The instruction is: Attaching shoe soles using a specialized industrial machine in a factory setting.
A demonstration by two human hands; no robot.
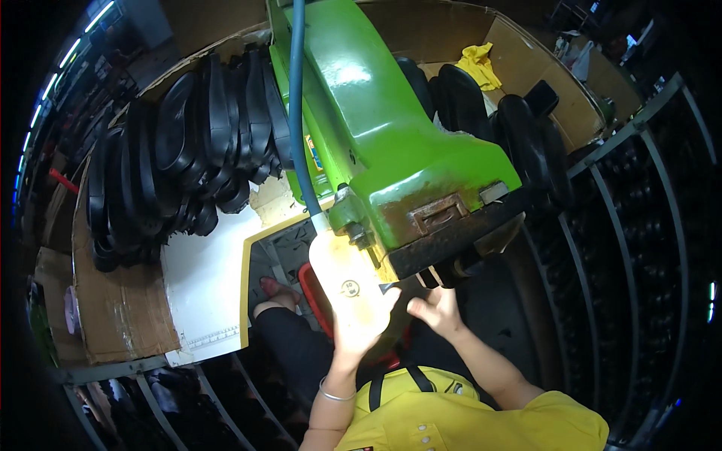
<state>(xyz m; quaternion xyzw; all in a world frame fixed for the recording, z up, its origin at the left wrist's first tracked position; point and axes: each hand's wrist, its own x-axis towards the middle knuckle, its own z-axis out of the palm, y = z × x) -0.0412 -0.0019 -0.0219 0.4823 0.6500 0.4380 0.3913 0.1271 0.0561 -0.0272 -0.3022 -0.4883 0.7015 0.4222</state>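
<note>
A large green sewing-type machine (421, 165) with a worn, rusty front stands before me. Beside its head hangs a glowing white lamp (335, 263) on a blue flexible neck (297, 105). My left hand (365, 331) is raised under the lamp at the machine's lower edge; its thumb points up, while glare and the lamp hide the other fingers. Close to the right of it, my right hand (442, 314) reaches up to dark parts (451, 272) below the machine head. Its thumb is spread from the fingers, whose tips are partly hidden. Whether it touches anything there is unclear.
Black shoe soles (180, 135) are piled left of the machine, and more black soles (519, 135) lie right of it in a cardboard box (519, 52) with a yellow cloth (479, 66). A white tabletop (199, 278) has a yellow edge. Metal racks (602, 195) flank me.
</note>
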